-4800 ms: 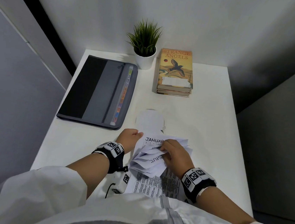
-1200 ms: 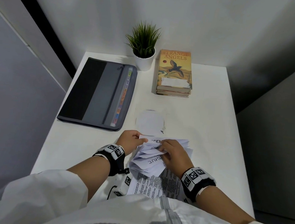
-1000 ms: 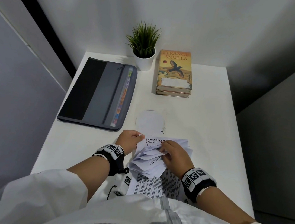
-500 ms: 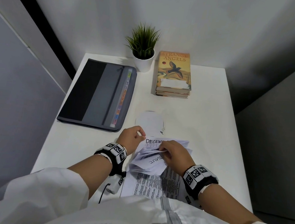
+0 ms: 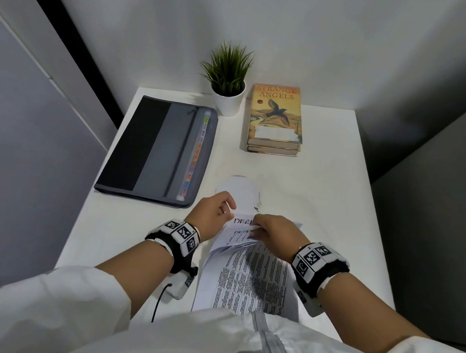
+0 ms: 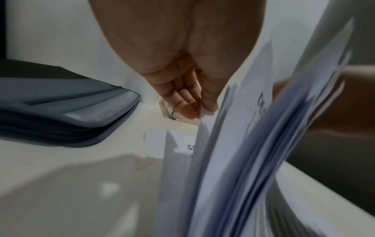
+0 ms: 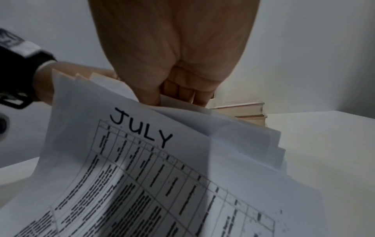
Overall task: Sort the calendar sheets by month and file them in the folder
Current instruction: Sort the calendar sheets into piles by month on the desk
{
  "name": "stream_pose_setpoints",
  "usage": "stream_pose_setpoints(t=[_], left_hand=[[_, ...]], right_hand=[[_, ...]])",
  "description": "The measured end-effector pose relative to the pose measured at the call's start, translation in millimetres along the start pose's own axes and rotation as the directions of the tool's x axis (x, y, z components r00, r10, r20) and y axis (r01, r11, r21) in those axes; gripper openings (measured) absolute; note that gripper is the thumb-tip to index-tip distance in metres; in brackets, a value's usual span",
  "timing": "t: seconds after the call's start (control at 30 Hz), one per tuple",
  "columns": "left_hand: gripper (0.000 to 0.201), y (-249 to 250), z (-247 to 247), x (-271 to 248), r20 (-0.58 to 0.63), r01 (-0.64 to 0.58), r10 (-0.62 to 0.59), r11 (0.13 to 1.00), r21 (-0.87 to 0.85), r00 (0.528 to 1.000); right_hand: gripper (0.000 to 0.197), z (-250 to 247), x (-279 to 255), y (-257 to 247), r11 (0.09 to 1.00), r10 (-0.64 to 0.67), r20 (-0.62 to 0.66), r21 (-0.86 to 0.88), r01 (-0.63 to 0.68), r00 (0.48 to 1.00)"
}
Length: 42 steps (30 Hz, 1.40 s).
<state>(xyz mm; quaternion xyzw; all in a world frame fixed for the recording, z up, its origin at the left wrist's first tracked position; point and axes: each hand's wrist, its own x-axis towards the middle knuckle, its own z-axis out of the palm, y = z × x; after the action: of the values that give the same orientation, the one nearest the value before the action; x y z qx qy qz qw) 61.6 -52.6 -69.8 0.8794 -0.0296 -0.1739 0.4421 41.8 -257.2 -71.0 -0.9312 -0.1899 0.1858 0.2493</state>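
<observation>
A stack of white calendar sheets (image 5: 246,279) lies at the table's front centre, its far ends lifted and fanned. Two sheets headed DECEMBER (image 5: 242,222) show between my hands. My left hand (image 5: 229,209) pinches the far left corner of the sheets (image 6: 233,128) between thumb and fingers (image 6: 190,110). My right hand (image 5: 257,228) curls over the far edges of several lifted sheets, and a sheet headed JULY (image 7: 142,131) bends down below the right hand (image 7: 162,99). The grey folder (image 5: 156,150) lies shut at the back left, with coloured tabs along its right side.
A potted plant (image 5: 228,88) stands at the table's back centre. Two stacked books (image 5: 276,120) lie to its right. A round white paper piece (image 5: 239,188) lies just beyond the sheets. Grey walls close in on the left and right.
The sheet on show went from JANUARY to DECEMBER, and now a second DECEMBER sheet shows. The bent-up bundle under my right hand has flattened toward me. My left hand shifted slightly farther away.
</observation>
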Motion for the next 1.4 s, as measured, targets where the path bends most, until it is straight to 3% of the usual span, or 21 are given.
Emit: stream_pose_setpoints(t=[0.1, 0.17, 0.3, 0.47, 0.7, 0.93, 1.03, 1.07, 1.17, 1.27, 1.33, 1.4], left_hand=[[0.024, 16.9, -12.5, -4.3, -0.112, -0.096, 0.089, 0.994, -0.055, 0.990], [0.030, 27.8, -19.2, -8.4, -0.123, -0.144, 0.135, 0.988, -0.061, 0.983], [0.035, 39.1, -26.0, -19.2, 0.032, -0.153, 0.151, 0.984, 0.088, 0.988], [0.028, 50.7, -32.6, -27.4, 0.085, -0.210, 0.200, 0.967, 0.146, 0.976], [0.029, 78.9, -50.2, -28.4, 0.158, -0.353, 0.325, 0.912, 0.207, 0.933], [0.027, 97.7, -68.7, -24.5, 0.010, -0.311, 0.312, 0.950, -0.035, 0.950], [0.012, 102.0, -72.0, -22.2, -0.153, -0.307, 0.272, 0.907, -0.289, 0.950], [0.022, 101.5, -72.4, -21.4, -0.216, -0.331, 0.270, 0.883, -0.334, 0.938], [0.047, 98.5, -66.9, -18.7, -0.296, -0.394, 0.307, 0.867, -0.305, 0.905], [0.024, 100.4, -59.5, -10.3, -0.375, -0.397, 0.289, 0.883, -0.251, 0.881], [0.013, 105.6, -59.3, -3.6, -0.463, -0.423, 0.284, 0.877, -0.229, 0.839], [0.013, 108.5, -64.0, 4.8, -0.532, -0.425, 0.242, 0.870, -0.251, 0.811]], right_hand=[[0.016, -1.9, -0.2, -0.2, 0.999, 0.048, -0.025, 0.003, -0.048, 0.999], [0.012, -6.3, -1.2, -1.2, 0.997, 0.073, -0.044, 0.017, -0.072, 0.996], [0.011, -24.9, -6.3, -9.5, 0.990, 0.079, -0.098, 0.127, -0.066, 0.992], [0.018, -53.2, -15.4, -24.0, 0.976, 0.037, -0.172, 0.218, 0.002, 0.984], [0.010, -75.9, -16.4, -40.4, 0.970, 0.050, -0.088, 0.241, -0.027, 0.995], [0.014, -118.4, -12.5, -57.3, 0.949, 0.032, -0.174, 0.314, 0.024, 0.984], [0.016, -142.6, -8.7, -66.1, 0.950, -0.008, -0.233, 0.303, 0.080, 0.973], [0.016, -151.3, -7.8, -68.3, 0.945, -0.009, -0.265, 0.313, 0.095, 0.964], [0.014, -176.1, -5.0, -75.2, 0.932, -0.003, -0.374, 0.335, 0.138, 0.927], [0.014, -193.8, -0.8, -81.2, 0.919, -0.026, -0.499, 0.329, 0.217, 0.866], [0.014, -200.9, 1.0, -79.1, 0.911, -0.037, -0.631, 0.298, 0.286, 0.775], [0.035, -201.1, 2.4, -63.4, 0.937, 0.021, -0.796, 0.227, 0.266, 0.604]])
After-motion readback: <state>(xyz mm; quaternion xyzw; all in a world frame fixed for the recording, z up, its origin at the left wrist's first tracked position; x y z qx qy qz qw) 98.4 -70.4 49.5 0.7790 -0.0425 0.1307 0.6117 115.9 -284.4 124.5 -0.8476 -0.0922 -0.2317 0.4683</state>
